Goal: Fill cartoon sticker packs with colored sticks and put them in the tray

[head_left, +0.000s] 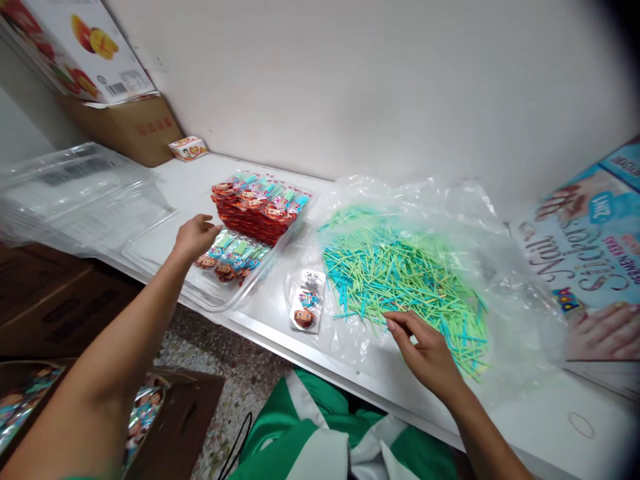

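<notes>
My left hand (196, 235) reaches out over a clear plastic tray (215, 301), its fingers curled at a row of small packets with cartoon faces (231, 257). A taller red stack of the same packets (260, 207) stands just behind. My right hand (425, 353) rests on the near edge of a heap of green and blue sticks (405, 280), its fingertips pinched together at the sticks. The sticks lie on a spread clear plastic bag (500, 267). One single packet (307, 301) lies on the white table (550, 420) between the tray and the sticks.
Stacked clear lids (75, 193) lie at the left, with a brown carton (130, 127) and a small box (188, 148) behind them. A printed blue box (590, 253) stands at the right. Below the table a brown box holds more packets (145, 407). Green-and-white clothing (320, 433) shows below.
</notes>
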